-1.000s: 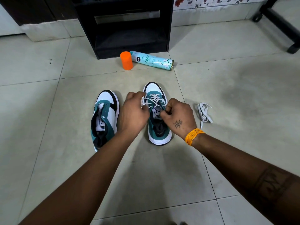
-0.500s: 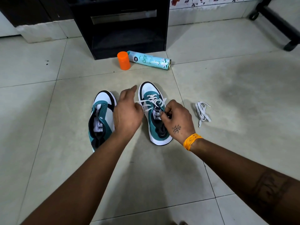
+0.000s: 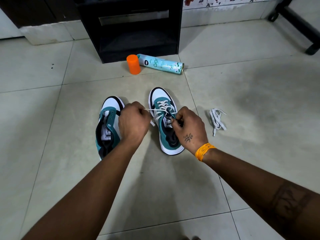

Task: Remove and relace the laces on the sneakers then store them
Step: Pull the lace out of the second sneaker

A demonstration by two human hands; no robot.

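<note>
Sneakers sat on the tiled floor as I relaced: my left hand [image 3: 133, 121] pinched one end of the lace [image 3: 155, 110], my right hand [image 3: 188, 126] gripped the other over the half-laced right sneaker [image 3: 167, 122]. Left sneaker [image 3: 107, 125], beside my left fingers, remained bare, its loose lace [image 3: 217, 121] lying beyond my right knuckles; storing remained.

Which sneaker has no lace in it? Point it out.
The left sneaker, beside the left hand: its eyelets are bare. The right sneaker carries a white lace that both hands grip.
</note>
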